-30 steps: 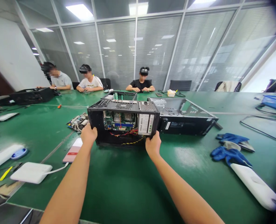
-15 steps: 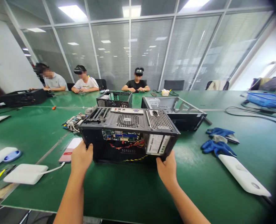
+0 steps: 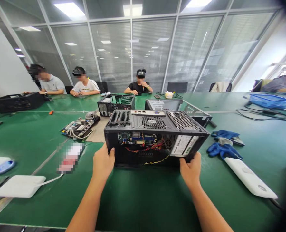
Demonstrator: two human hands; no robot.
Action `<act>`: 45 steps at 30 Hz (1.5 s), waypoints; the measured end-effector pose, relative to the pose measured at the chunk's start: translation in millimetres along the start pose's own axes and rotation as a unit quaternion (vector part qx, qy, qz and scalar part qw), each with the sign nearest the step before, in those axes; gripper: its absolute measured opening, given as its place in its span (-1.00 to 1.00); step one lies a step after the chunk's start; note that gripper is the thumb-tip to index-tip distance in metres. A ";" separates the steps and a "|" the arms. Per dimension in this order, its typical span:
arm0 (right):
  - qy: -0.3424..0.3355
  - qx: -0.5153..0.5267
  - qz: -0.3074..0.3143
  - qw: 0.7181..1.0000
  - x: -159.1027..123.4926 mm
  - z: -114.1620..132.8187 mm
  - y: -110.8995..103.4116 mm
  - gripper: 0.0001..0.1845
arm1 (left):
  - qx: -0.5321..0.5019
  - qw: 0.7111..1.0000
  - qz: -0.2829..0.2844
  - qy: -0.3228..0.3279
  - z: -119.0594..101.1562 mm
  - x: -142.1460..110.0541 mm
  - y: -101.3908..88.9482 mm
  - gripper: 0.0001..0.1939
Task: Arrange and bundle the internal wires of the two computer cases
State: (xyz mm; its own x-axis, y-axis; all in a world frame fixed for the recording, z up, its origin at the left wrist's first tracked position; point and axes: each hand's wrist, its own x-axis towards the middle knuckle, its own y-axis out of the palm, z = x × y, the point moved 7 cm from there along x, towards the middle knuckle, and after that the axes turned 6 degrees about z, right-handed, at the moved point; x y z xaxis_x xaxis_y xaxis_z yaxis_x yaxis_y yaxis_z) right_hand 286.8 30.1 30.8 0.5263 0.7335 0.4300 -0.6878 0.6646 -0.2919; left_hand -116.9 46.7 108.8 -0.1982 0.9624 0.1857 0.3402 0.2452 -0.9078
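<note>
A black computer case (image 3: pixel 130 158) lies in front of me, its perforated rear panel facing up and its open side toward me. Inside show a circuit board (image 3: pixel 135 138), red and yellow wires (image 3: pixel 155 145) and a power supply with a white label (image 3: pixel 183 145). My left hand (image 3: pixel 103 161) is closed on the case's lower left edge, thumb on the near side. My right hand (image 3: pixel 191 167) grips the lower right corner below the power supply. The fingertips of both hands are hidden by the case. Whether its underside touches the table cannot be made out.
Behind the case stand two other opened cases (image 3: pixel 116 104) (image 3: pixel 176 104). A loose motherboard (image 3: pixel 81 127) lies left, blue gloves (image 3: pixel 226 145) and a white power strip (image 3: pixel 250 178) right. A white adapter (image 3: pixel 21 186) sits near left. Several people sit across the green table (image 3: pixel 143 199).
The case has moved right with both my hands on it, uncovering more of the motherboard at left. The person opposite has raised one hand toward the face.
</note>
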 end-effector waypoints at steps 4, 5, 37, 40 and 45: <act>-0.028 -0.074 -0.017 0.997 9.1 -2.0 -5.2 -0.46 | -0.010 1.000 -0.004 0.004 -12.0 -5.0 3.4 -0.75; -0.030 -0.078 -0.015 0.996 10.8 -3.3 -5.2 -0.42 | -0.012 1.000 -0.006 0.007 -14.6 -6.2 4.4 -0.74; -0.363 -0.040 0.001 0.931 -77.1 85.3 12.0 -0.60 | -0.409 0.892 -0.051 0.185 -114.7 -41.3 90.2 -0.82; -0.362 0.001 0.088 0.928 -83.2 85.0 27.7 -0.63 | -0.476 0.869 -0.051 0.126 -115.2 -24.7 116.6 -0.85; -0.342 0.019 0.173 0.924 -87.5 75.7 42.1 -0.70 | -0.400 0.890 -0.092 0.198 -113.5 -27.8 131.7 -0.86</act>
State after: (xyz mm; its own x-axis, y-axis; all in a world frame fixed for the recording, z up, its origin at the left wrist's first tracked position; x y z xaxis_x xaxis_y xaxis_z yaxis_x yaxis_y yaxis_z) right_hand 174.0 -16.9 45.5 -0.1578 0.6317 0.7590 -0.7800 0.3915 -0.4881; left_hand 37.8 65.5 26.7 -0.0318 0.8240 0.5657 0.9128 0.2546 -0.3195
